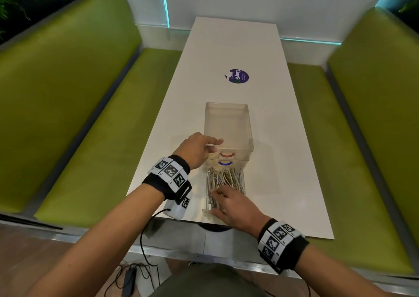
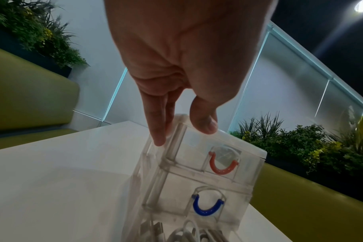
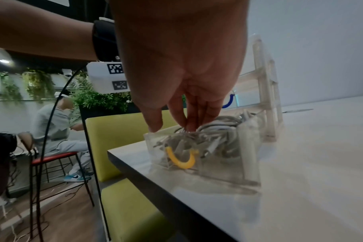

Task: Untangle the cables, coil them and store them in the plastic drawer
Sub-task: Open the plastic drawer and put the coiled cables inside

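A clear plastic drawer unit stands on the white table, with a red handle above a blue handle. Its lowest drawer is pulled out toward me and holds white cables in a loose bundle. A yellow handle marks that drawer's front. My left hand pinches the unit's top front left corner, thumb on top, fingers down the side. My right hand reaches into the drawer, fingertips on the cables, thumb at the front rim.
The drawer front lies close to the table's near edge. A purple round sticker is farther along the table. Green benches run along both sides. In the right wrist view a person sits on a red chair behind.
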Tool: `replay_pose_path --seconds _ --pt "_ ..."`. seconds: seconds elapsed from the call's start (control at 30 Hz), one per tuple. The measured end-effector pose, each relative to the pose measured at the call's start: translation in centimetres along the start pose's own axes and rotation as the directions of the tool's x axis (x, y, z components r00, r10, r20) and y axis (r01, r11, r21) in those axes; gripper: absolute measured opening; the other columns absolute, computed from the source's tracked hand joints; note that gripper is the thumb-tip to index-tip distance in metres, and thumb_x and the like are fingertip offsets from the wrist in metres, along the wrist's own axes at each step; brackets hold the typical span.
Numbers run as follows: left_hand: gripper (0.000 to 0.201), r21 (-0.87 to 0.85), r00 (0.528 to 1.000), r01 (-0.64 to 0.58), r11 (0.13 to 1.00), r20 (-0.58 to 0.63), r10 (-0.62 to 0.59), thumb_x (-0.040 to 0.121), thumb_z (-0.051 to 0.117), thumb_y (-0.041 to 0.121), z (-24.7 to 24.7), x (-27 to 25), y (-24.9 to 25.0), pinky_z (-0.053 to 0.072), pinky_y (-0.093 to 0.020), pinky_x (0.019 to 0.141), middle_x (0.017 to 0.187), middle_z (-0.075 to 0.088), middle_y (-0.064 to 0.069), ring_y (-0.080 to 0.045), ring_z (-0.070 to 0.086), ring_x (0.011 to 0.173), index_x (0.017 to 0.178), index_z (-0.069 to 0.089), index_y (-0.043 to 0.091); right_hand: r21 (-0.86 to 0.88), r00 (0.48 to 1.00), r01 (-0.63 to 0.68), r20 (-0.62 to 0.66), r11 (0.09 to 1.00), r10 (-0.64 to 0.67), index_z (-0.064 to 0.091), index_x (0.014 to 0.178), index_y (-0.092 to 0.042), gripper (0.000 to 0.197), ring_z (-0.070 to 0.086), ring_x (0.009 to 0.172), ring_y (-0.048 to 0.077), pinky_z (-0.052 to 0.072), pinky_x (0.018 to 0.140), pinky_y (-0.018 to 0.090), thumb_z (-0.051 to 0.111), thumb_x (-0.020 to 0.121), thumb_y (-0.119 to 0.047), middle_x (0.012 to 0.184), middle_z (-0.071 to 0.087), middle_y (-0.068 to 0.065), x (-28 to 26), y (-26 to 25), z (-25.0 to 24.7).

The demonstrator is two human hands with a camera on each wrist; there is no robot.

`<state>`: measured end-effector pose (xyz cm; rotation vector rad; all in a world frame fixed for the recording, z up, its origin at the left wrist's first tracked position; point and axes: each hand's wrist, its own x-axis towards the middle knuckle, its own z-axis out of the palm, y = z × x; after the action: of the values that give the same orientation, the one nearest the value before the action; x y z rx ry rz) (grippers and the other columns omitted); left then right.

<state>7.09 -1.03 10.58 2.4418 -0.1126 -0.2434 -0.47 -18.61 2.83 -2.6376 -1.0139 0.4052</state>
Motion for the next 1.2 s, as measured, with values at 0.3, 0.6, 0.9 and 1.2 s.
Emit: replay_pose_path --seconds 0.3,0.6,0.9,1.2 --pt "0.051 -0.007 0.999 0.004 1.0 0.034 -0.004 0.09 0.041 -0.006 0.1 0.5 0.1 0.051 -0.031 0.091 0.117 0.063 -0.002 -0.007 0.065 0.089 0.115 0.067 0.03 -0.053 0.998 -0.054 0.027 0.997 0.056 0.035 0.139 0.0 0.085 -0.002 0.148 0.029 0.009 0.118 0.035 0.075 0.076 -0.04 0.159 0.001 0.016 2.4 -0.4 0.1" --pt "0.049 -0.043 0.999 0.04 0.998 0.032 -0.038 0.092 0.04 -0.004 -0.1 0.5 0.2 0.047 -0.024 0.087 0.11 0.067 -0.001 -0.007 0.065 0.095 0.119 0.066 0.028 0.103 0.989 -0.135 0.078 0.985 0.128 0.02 0.148 -0.009 0.094 -0.001 0.148 0.02 0.01 0.12 0.034 0.069 0.078 -0.05 0.161 0.007 0.007 4.0 0.5 -0.2" --pt "0.054 -0.031 0.999 0.015 0.999 0.048 -0.013 0.087 0.039 -0.009 -0.2 0.9 0.0 0.049 -0.023 0.086 0.115 0.067 0.002 -0.004 0.064 0.087 0.116 0.067 0.028 -0.193 0.991 -0.12 0.034 0.974 0.129 0.013 0.149 0.0 0.097 -0.002 0.146 0.038 -0.002 0.116 0.037 0.074 0.079 -0.027 0.156 0.009 0.026 0.5 1.3 1.4" --pt "0.05 -0.014 0.999 -0.021 1.0 0.037 0.021 0.088 0.041 -0.01 -0.4 0.9 0.2 0.039 -0.007 0.067 0.112 0.065 0.008 -0.002 0.058 0.087 0.117 0.066 0.021 -0.029 0.999 -0.046 -0.03 0.999 0.045 0.036 0.142 0.002 0.083 0.032 0.138 0.039 0.037 0.11 0.049 0.077 0.07 -0.002 0.149 0.032 0.025 0.9 4.5 0.7"
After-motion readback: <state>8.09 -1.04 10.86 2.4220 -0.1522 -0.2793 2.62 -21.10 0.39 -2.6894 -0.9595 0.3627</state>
